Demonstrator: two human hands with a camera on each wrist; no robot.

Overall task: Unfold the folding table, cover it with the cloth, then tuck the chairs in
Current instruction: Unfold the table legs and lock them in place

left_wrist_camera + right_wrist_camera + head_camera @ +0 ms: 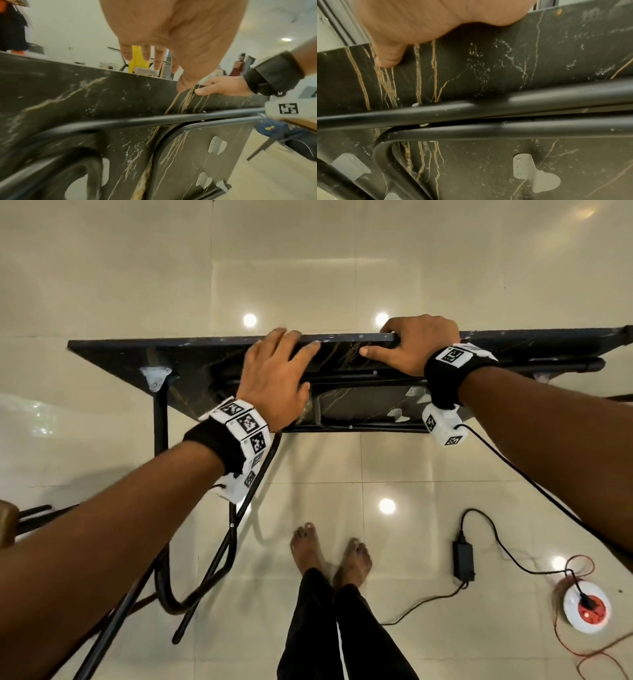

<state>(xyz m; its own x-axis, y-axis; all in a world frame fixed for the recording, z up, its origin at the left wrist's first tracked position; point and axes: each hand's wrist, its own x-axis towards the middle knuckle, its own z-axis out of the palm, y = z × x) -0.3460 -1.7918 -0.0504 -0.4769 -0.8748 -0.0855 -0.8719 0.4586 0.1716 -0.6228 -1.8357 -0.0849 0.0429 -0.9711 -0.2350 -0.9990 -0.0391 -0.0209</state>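
One desk (191,361), two hands on its top edge: my count from the remote feed.

I count one left hand (274,378), one right hand (414,347), two bare feet (330,553), one black power adapter (463,559), one round socket reel (586,606), and three grey brackets (536,174) in the right wrist view.

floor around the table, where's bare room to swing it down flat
Bare tile beyond the table's far edge, and ahead of the feet. Crowded at the right by the power brick and cable reel, at the left by the legs and chair.
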